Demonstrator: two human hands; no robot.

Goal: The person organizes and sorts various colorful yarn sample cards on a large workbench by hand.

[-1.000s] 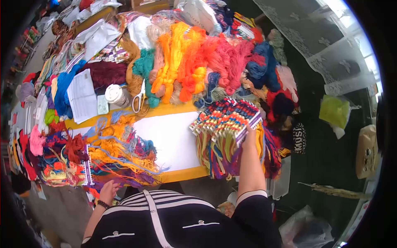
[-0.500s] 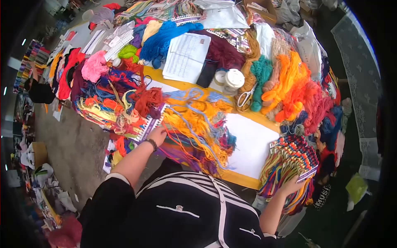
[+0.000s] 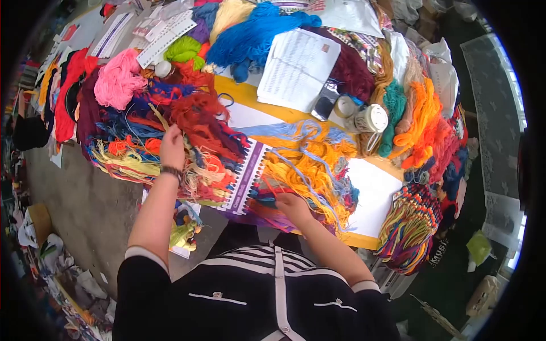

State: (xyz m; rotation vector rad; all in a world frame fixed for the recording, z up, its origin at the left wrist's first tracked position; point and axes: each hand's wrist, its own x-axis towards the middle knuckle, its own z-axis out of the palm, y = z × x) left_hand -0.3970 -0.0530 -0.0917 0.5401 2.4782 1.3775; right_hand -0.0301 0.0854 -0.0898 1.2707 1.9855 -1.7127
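A white and purple thread-organizer card lies on the table before me, strands of many colors looped through both long edges. To its left, my left hand is over the red and multicolored threads, fingertips closed together among them; what they pinch is hard to make out. On the card's right side, my right hand is closed at the fingertips on a thin red-orange thread. Orange and light blue threads spread out beside it.
A finished-looking bundle of multicolored threads lies at the table's right end. Farther back are printed sheets, a white-lidded jar, a blue skein, a pink skein and orange skeins. White paper covers part of the yellow tabletop.
My right hand has left the thread bundle at the right and come to the card. My left hand has moved from the card's end up to the threads on the left. The view has shifted.
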